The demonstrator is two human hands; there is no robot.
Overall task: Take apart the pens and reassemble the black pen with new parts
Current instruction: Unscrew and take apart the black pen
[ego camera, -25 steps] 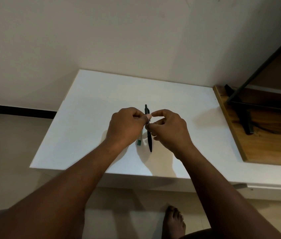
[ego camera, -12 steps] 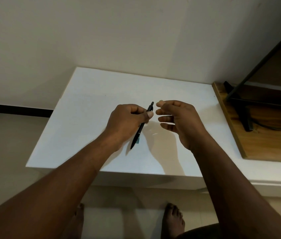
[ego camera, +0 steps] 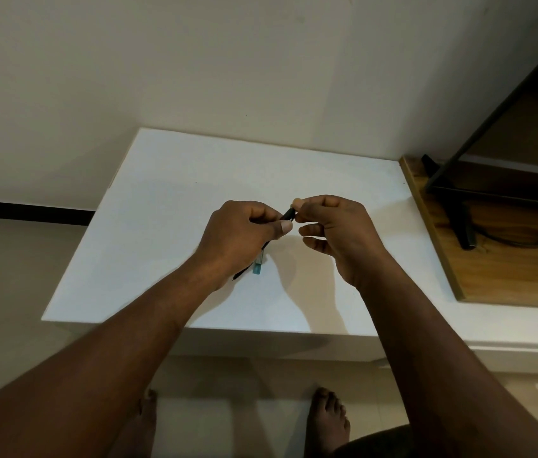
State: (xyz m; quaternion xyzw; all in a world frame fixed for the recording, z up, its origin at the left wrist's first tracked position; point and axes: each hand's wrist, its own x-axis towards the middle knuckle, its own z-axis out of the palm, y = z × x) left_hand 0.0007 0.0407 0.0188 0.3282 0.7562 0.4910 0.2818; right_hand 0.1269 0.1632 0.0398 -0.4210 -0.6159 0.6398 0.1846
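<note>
My left hand (ego camera: 239, 236) is closed around the black pen (ego camera: 288, 214), which slants from upper right to lower left above the white table (ego camera: 162, 200). Most of the barrel is hidden in my fist; its lower tip pokes out below my wrist. My right hand (ego camera: 333, 226) pinches the pen's upper end between thumb and forefinger, the other fingers spread. A green pen (ego camera: 258, 266) lies on the table just under my left hand, partly hidden by it.
A wooden board (ego camera: 499, 259) with a black metal stand and a cable adjoins the table on the right. The wall runs behind the table. My bare feet (ego camera: 327, 421) stand on the floor below the table's front edge.
My right hand let go of the black pen, opened, then came back and pinched its upper end. My left hand tilted the pen from upright to a slant.
</note>
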